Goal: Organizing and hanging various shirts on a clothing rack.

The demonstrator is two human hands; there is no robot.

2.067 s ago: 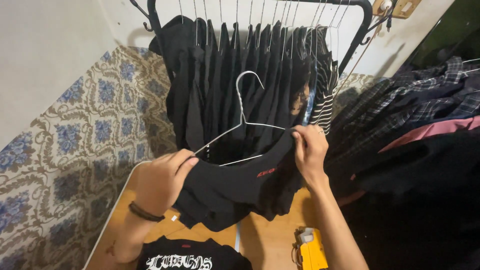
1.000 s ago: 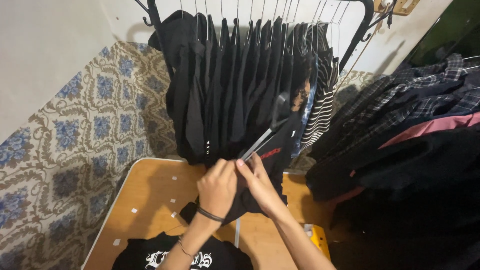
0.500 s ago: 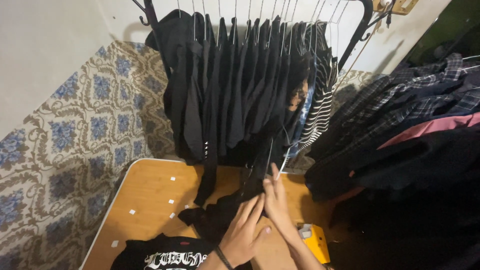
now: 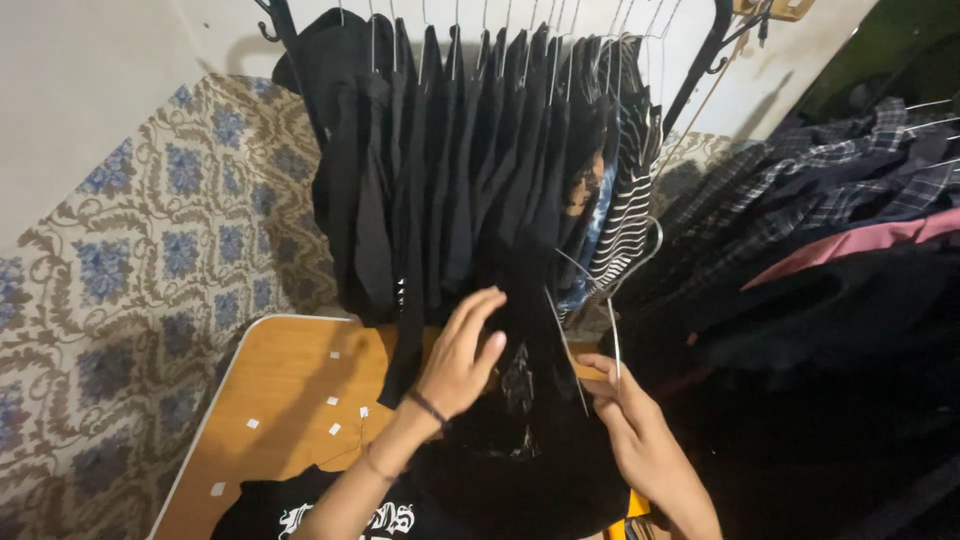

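Rack, wall and worktop

Black garments (image 4: 450,170) hang on a rack (image 4: 700,70) beside a striped shirt (image 4: 625,215); plaid shirts (image 4: 840,160) hang right; wooden worktop (image 4: 290,390) meets patterned wall tiles (image 4: 150,260).

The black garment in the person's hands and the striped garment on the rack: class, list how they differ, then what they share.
1. The black garment is plain dark with a small pale print; the striped garment has black and white bands.
2. The black garment lies low over the wooden table, between the left hand and the right hand; the striped garment hangs on the rack, untouched.
Shared: each is on a wire hanger.
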